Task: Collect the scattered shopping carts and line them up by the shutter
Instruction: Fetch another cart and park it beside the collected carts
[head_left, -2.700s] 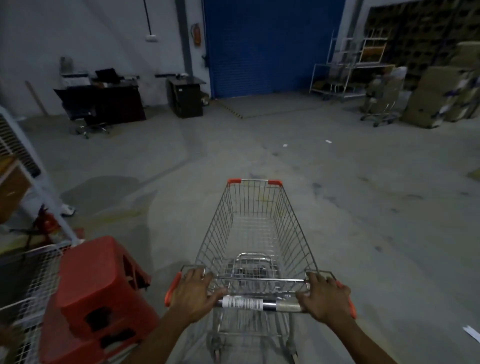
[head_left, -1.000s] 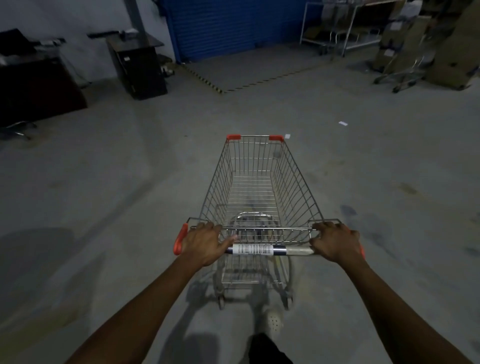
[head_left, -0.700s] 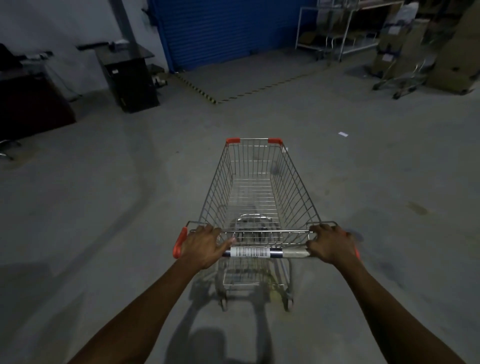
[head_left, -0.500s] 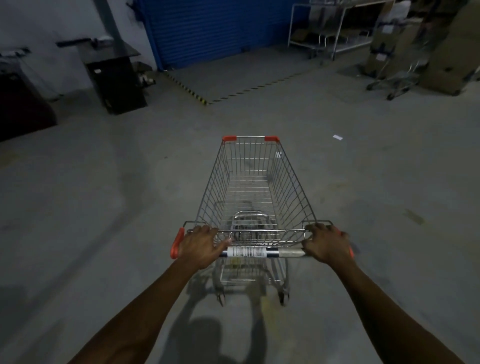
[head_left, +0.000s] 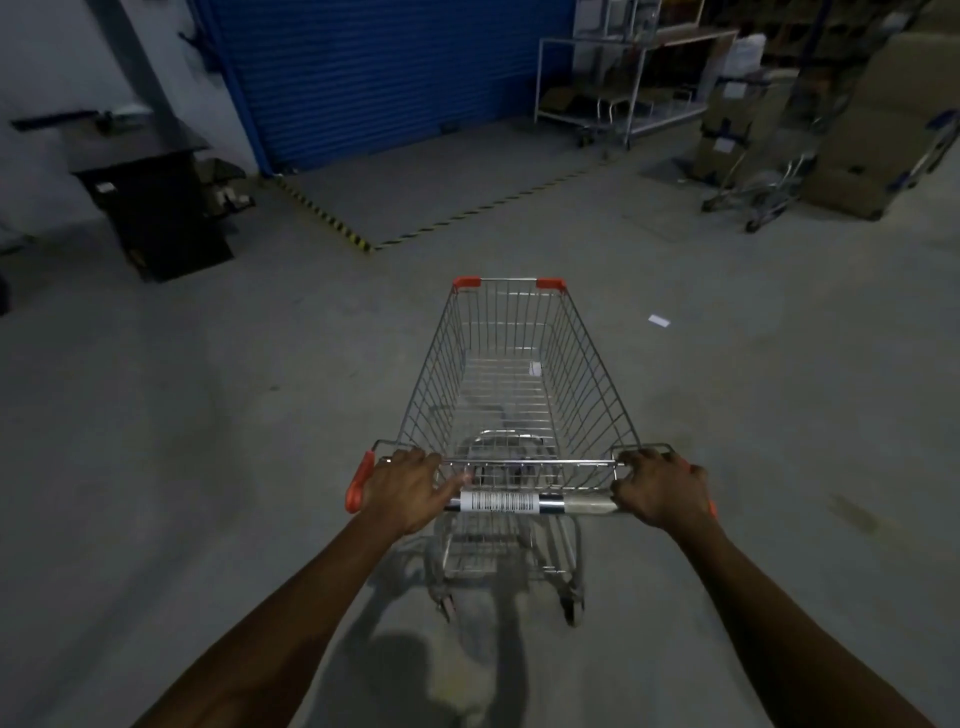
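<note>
A wire shopping cart (head_left: 511, 395) with orange corner caps stands on the concrete floor right in front of me, its basket empty. My left hand (head_left: 408, 491) grips the left end of its handle bar, and my right hand (head_left: 660, 488) grips the right end. A barcode label sits on the bar between them. The blue shutter (head_left: 395, 73) fills the back wall ahead. A second cart (head_left: 763, 182) stands far right beside stacked boxes.
A black cabinet (head_left: 156, 208) stands at the left by the shutter. Yellow-black floor tape (head_left: 332, 223) outlines the area before the shutter. A metal rack (head_left: 613, 98) and cardboard boxes (head_left: 872, 130) fill the back right. A white paper scrap (head_left: 658, 321) lies on the floor.
The cart has rolled forward across the floor with both hands on its handle. The shutter, cabinet and floor tape have come closer; the red stool and desk have left the view.
</note>
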